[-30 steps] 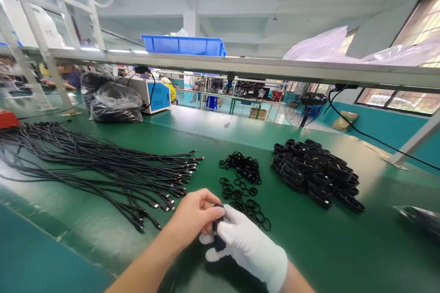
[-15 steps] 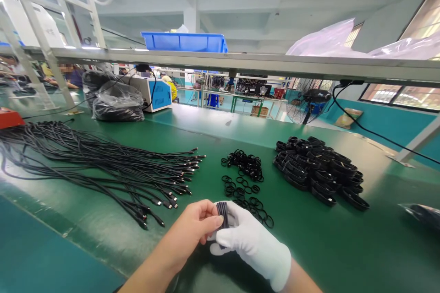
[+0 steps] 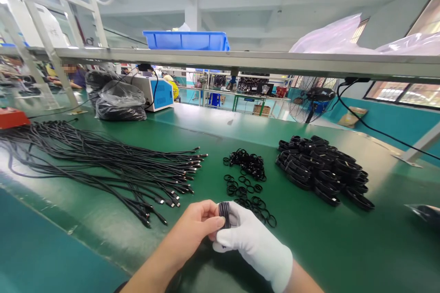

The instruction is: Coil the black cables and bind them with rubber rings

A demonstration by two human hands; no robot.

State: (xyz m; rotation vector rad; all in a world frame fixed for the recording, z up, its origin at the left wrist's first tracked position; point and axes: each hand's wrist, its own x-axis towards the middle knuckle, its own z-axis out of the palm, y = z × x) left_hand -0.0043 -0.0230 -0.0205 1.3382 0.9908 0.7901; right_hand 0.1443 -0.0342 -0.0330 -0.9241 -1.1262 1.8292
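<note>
A coiled black cable is held between my two hands above the near part of the green table. My bare left hand grips the coil from the left, thumb pressed on its face. From the right, my right hand in a white glove has its fingers closed round the same coil. The coil's lower end is hidden behind the fingers. Just beyond the hands lie loose black rings, with a denser heap of small black rings behind them.
Many straight black cables with metal plugs spread across the left. A pile of coiled black cables sits at the right. Farther back are a plastic-wrapped bundle, a blue-and-white machine and an overhead shelf bearing a blue bin.
Both hands stay closed on the coiled cable with almost no movement. The whole view has shifted slightly, so the table's contents appear a little farther right.
</note>
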